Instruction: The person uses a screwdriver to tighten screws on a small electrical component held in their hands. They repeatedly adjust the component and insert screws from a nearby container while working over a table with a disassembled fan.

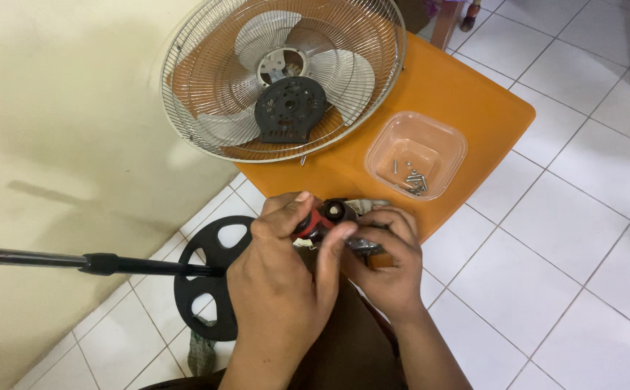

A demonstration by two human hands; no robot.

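The left hand (pixel 275 271) grips a red-and-black tool handle (pixel 322 219); the right hand (pixel 383 256) clamps a small metal part (pixel 362 244) held over the lap, off the orange tabletop (pixel 467 94). A slip could drop a screw onto the tiled floor (pixel 568 238), missing the clear tray (pixel 416 153).
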